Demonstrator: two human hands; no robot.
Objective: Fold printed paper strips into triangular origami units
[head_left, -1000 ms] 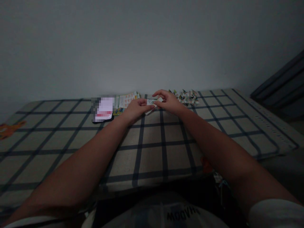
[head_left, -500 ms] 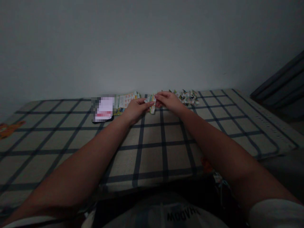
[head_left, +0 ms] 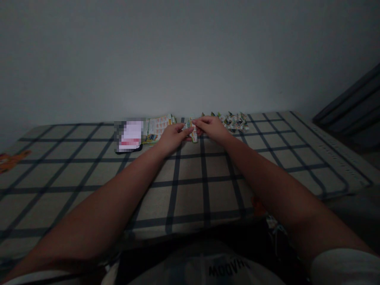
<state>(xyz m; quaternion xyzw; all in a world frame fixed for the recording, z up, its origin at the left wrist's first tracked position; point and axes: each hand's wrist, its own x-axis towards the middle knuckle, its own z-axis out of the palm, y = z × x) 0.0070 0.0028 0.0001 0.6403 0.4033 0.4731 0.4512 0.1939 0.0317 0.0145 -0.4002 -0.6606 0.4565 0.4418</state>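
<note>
Between my two hands is a small folded piece of printed paper (head_left: 194, 135), white with green and yellow. My left hand (head_left: 172, 138) pinches it from the left, thumb on top. My right hand (head_left: 211, 127) grips its upper right part between thumb and fingers. Fingers cover much of the paper. Just left of my left hand lies a stack of printed leaflets (head_left: 158, 124) in white, green and orange. Beyond my right hand sits a pile of small folded paper pieces (head_left: 236, 121) with pointed corners.
A phone (head_left: 130, 136) with a lit, blurred screen lies left of the leaflets. The table wears a checked cloth (head_left: 190, 194) and meets a plain wall (head_left: 190, 55) at the back. An orange cartoon figure (head_left: 13, 160) shows at the far left.
Both hands have shifted slightly; the left has moved a little to the right. The folded paper between them has turned more upright and moved slightly right.
</note>
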